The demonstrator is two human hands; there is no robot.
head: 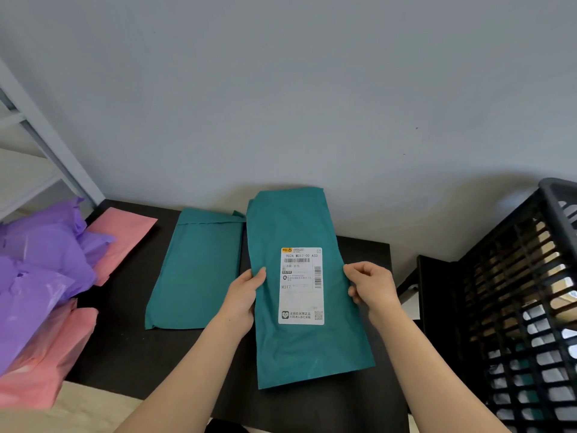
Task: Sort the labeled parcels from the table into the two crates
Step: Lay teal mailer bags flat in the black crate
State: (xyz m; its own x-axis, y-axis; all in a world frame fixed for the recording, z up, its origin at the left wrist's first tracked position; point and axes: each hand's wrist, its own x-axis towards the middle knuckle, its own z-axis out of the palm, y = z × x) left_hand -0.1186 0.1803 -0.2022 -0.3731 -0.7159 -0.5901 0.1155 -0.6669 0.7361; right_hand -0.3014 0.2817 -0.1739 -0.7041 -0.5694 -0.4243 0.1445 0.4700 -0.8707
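Observation:
A teal parcel (299,348) with a white shipping label (301,285) facing up is held over the black table (125,354). My left hand (245,295) grips its left edge, thumb on top. My right hand (370,285) pinches its right edge at about the same height. A second teal parcel (196,270) lies flat on the table to the left, no label showing. One black slatted crate (512,307) stands at the right, with parcels visible through its slats.
Purple parcels (40,260) are heaped at the left over pink parcels (46,364); another pink parcel (120,239) lies behind them. A grey shelf frame (46,142) leans at the far left. A plain wall backs the table.

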